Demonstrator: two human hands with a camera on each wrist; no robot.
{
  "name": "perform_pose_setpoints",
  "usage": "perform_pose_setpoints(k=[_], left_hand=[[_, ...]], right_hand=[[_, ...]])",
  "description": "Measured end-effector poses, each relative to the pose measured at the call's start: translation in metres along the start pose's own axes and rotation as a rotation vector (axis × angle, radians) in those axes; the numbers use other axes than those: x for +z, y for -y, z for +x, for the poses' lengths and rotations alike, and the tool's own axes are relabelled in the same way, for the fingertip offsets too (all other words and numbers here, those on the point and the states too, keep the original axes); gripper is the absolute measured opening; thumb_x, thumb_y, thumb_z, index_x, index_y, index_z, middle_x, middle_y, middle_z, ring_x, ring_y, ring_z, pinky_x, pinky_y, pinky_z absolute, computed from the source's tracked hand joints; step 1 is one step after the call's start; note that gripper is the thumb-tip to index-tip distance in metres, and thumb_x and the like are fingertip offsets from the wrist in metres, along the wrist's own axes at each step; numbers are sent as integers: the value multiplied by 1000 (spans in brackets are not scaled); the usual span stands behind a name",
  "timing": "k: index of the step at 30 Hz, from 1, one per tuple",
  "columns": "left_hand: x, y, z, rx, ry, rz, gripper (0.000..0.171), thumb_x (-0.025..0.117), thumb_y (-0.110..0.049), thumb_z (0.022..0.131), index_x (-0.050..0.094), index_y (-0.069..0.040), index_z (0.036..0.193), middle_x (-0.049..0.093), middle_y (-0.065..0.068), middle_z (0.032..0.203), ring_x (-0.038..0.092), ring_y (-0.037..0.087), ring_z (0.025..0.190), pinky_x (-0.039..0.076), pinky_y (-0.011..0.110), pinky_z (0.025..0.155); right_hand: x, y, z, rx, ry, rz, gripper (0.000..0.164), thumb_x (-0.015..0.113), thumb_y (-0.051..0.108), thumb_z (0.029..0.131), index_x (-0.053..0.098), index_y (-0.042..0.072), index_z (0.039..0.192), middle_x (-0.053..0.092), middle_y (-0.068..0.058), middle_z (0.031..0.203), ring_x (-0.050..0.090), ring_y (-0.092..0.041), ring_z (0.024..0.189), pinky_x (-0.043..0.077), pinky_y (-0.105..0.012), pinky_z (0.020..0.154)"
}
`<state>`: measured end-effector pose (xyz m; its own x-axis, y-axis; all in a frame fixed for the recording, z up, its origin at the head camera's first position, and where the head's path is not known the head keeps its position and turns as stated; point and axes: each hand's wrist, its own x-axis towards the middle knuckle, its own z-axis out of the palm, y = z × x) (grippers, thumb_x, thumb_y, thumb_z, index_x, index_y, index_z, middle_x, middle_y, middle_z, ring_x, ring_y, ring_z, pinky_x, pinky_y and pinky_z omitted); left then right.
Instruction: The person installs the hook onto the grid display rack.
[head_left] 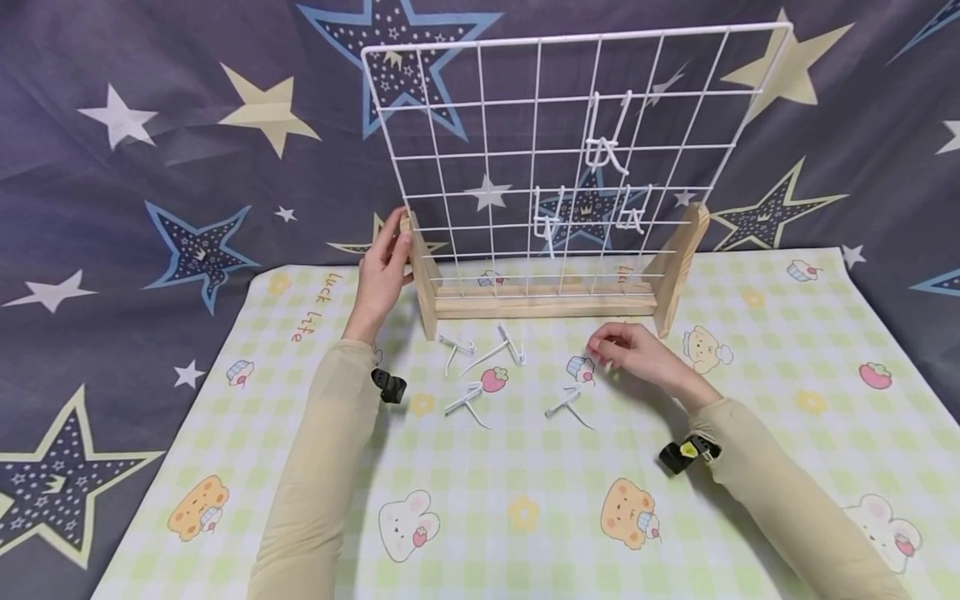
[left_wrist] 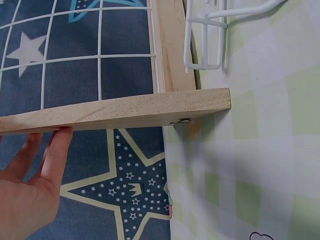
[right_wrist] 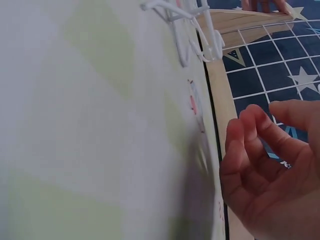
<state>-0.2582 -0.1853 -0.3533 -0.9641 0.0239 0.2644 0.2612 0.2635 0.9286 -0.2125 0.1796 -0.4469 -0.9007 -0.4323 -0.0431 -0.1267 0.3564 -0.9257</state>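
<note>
We count three hooks (head_left: pixel 592 187) hung on the grid (head_left: pixel 570 158), four loose hooks (head_left: pixel 495 371) on the mat; left hand (head_left: pixel 382 275) steadies the stand, fingers straight; right hand (head_left: pixel 630 350) curled, seemingly empty.

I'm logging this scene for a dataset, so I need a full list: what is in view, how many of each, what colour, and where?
wire grid panel: 1, white, upright in the wooden stand at the mat's far edge
wooden stand: 1, pale wood, two side feet and a base bar
hooks on the grid: 3, white, right half of the panel
loose hooks: 4, white, on the mat before the stand
mat: 1, green-yellow check with cartoon prints, under everything
star cloth: 1, dark blue, backdrop
left hand: touches the stand's left foot
right hand: fingers curled, low over the mat; whether it holds anything cannot be told
</note>
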Motion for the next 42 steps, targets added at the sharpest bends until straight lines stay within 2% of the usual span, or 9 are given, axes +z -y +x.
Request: perform_pose_setpoints(k=[4,7,13,17,26,36,42], left_hand=[[0,0,0,1,-2,-2,49,42,-22,105,32,-11,152,53,24,130,54,32,114,54,48,87],[0,0,0,-1,-1,-1,49,41,-22,105,31,-11,152,52,24,130,54,32,114,54,48,87],[0,-1,0,-15,1,-1,49,41,-23,105,31,-12,152,52,23,132,54,33,115,54,48,88],[-1,-2,0,-17,-1,2,49,41,-23,105,31,-12,152,52,23,130,54,32,113,54,49,88],[0,-1,0,-5,-1,-6,49,42,-21,105,32,-11,152,52,24,131,54,35,115,54,48,88],[0,0,0,5,1,-6,48,41,-21,105,32,-10,152,53,24,130,55,36,114,54,48,88],[0,0,0,1,0,-3,49,42,-21,105,32,-11,152,53,24,131,55,36,115,54,48,87]], right_hand=[[0,-3,-3,-20,29,-21,16,56,4,96,63,-11,101,64,-21,89,60,-26,72,55,-29,61],[0,-5,-4,-38,94,-53,14,58,3,95,65,-8,100,66,-18,88,59,-22,72,52,-25,61],[3,-5,-8,-45,335,-62,11,62,1,91,70,-5,93,66,-9,80,52,-11,70,44,-19,64],[6,-2,-8,-48,444,-39,14,66,2,87,71,-6,97,69,-10,81,55,-9,69,47,-18,65],[15,4,-6,-64,450,-58,21,64,-6,84,63,-10,104,68,-9,83,59,-12,72,51,-20,67],[20,8,-5,-75,434,-147,17,65,-12,80,64,-3,94,66,-6,76,57,-14,67,47,-19,60],[21,8,-3,-103,408,-236,13,66,-7,77,64,3,86,58,1,73,51,-13,66,44,-20,59]])
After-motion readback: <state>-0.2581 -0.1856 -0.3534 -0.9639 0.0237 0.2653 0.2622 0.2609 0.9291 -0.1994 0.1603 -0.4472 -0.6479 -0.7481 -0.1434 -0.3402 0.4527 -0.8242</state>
